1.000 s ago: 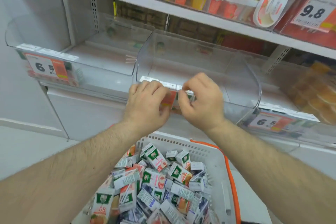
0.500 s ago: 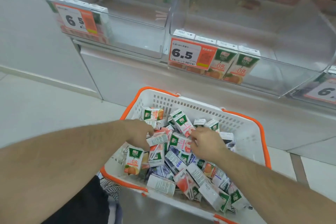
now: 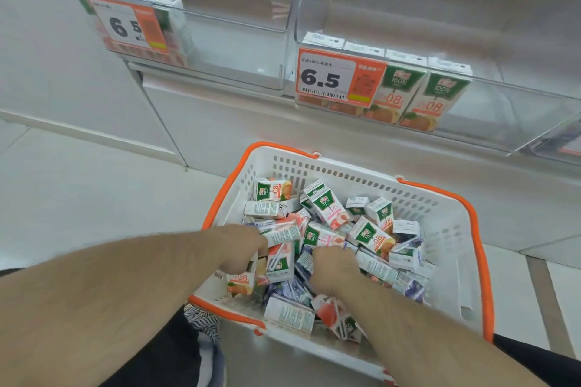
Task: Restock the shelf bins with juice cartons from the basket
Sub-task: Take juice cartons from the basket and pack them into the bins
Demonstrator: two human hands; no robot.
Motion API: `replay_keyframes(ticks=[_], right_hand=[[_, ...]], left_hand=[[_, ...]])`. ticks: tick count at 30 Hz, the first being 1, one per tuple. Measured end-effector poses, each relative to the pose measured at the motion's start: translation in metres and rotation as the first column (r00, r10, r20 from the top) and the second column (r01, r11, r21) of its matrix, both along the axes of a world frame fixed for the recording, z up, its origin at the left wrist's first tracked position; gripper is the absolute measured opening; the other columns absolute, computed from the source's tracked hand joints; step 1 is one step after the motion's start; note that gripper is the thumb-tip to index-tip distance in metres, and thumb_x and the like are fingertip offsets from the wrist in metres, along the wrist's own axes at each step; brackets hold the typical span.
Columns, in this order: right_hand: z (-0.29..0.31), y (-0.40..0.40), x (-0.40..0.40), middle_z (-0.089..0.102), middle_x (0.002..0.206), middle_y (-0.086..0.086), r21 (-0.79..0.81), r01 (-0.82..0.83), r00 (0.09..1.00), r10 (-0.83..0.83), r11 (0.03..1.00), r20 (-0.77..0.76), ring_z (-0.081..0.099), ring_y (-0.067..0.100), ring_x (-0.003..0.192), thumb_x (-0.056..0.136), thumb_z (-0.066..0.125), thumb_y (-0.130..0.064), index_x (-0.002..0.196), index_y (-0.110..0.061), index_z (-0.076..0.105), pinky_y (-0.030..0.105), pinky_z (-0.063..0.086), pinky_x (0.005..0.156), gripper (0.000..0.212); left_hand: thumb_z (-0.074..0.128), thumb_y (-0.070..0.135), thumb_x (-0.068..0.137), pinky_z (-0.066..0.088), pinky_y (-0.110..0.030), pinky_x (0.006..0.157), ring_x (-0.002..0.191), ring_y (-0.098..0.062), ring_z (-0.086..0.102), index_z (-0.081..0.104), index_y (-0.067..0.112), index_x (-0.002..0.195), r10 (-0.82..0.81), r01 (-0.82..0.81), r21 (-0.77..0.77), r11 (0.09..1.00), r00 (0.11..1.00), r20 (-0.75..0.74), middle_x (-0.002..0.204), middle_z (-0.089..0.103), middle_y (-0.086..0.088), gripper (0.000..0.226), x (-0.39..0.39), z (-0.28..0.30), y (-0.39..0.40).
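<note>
Four cartons [image 3: 385, 88] front the middle bin [image 3: 518, 122].

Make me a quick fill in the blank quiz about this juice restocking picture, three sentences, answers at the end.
1. Both hands, the left hand and the right hand, reach into the white plastic basket with ____ handles.
2. The price tag on the clear plastic shelf bin above the basket reads ____.
3. The small juice cartons in that bin stand ____.

Answers: orange; 6.5; upright
</note>
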State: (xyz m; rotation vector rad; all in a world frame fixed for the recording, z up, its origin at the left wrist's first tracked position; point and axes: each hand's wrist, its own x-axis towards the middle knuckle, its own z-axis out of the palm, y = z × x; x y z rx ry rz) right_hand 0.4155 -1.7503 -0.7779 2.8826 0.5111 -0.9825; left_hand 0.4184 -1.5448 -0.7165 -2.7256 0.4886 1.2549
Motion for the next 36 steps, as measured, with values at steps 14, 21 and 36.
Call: replay_keyframes(ticks=[14,21,36], right_hand=[[0.148,-0.041,0.035,0.067,0.101,0.016,0.655,0.744,0.632,-0.451,0.13,-0.63,0.061,0.029,0.083,0.089,0.067,-0.006,0.106,-0.011,0.068,0.033,0.051,0.058,0.018],[0.215,-0.025,0.033,0.066,0.082,0.009,0.747,0.646,0.641,-0.42,-0.158,-0.643,0.057,0.02,0.069,0.088,0.067,-0.006,0.093,-0.013,0.064,0.031,0.041,0.061,0.009],[0.241,-0.003,0.055,0.065,0.086,0.016,0.582,0.679,0.691,0.123,-0.448,-0.712,0.062,0.032,0.083,0.04,0.096,-0.013,0.1,-0.007,0.067,0.044,0.051,0.082,0.067]], left_hand=[[0.047,0.007,0.101,0.05,-0.031,0.076,0.085,-0.019,0.059,0.064,0.021,0.107,0.604,-0.639,-0.756,0.145,0.662,-0.444,0.1,0.065,-0.009,0.023,0.045,0.142,-0.002],[0.034,0.01,0.103,0.053,-0.035,0.07,0.075,-0.023,0.063,0.066,0.01,0.111,0.498,-0.624,-0.702,-0.343,0.512,-0.699,0.088,0.066,-0.013,0.033,0.039,0.192,0.001],[0.054,0.061,0.083,0.049,-0.022,0.043,0.042,-0.02,0.059,0.061,0.0,0.113,0.213,-0.862,-0.505,0.049,0.503,-0.838,0.092,0.071,-0.021,0.068,0.034,0.171,0.003]])
